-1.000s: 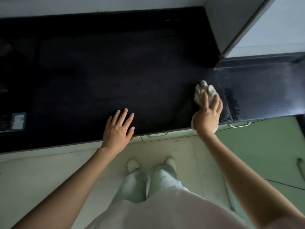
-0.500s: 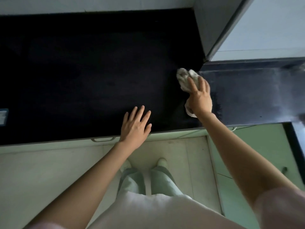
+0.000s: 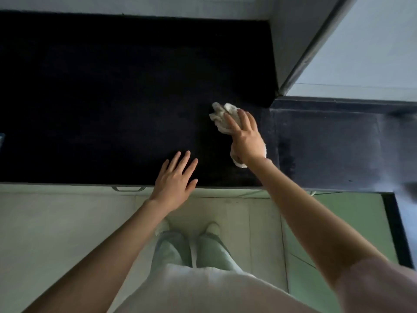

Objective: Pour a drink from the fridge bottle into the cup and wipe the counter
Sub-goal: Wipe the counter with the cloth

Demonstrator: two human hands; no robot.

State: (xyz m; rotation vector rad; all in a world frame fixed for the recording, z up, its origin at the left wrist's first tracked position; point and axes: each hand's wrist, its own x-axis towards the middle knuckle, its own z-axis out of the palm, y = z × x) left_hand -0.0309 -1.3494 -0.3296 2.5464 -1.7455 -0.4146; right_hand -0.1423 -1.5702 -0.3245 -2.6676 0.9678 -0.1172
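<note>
A crumpled white cloth (image 3: 220,117) lies on the black counter (image 3: 112,98), right of its middle. My right hand (image 3: 246,137) presses flat on the cloth, fingers spread over it, with part of the cloth showing below the wrist. My left hand (image 3: 174,180) rests palm down on the counter's front edge, fingers apart, holding nothing. No bottle and no cup are in view.
A grey wall corner (image 3: 300,53) juts onto the counter at the back right. Right of it the counter continues as a greyer, smeared section (image 3: 334,143). Drawer handles (image 3: 128,189) sit under the front edge. My legs and shoes stand on the pale floor (image 3: 56,222).
My right hand has slid the cloth from the front right edge away from me, then leftwards onto the dark part of the counter. The left hand stayed on the front edge.
</note>
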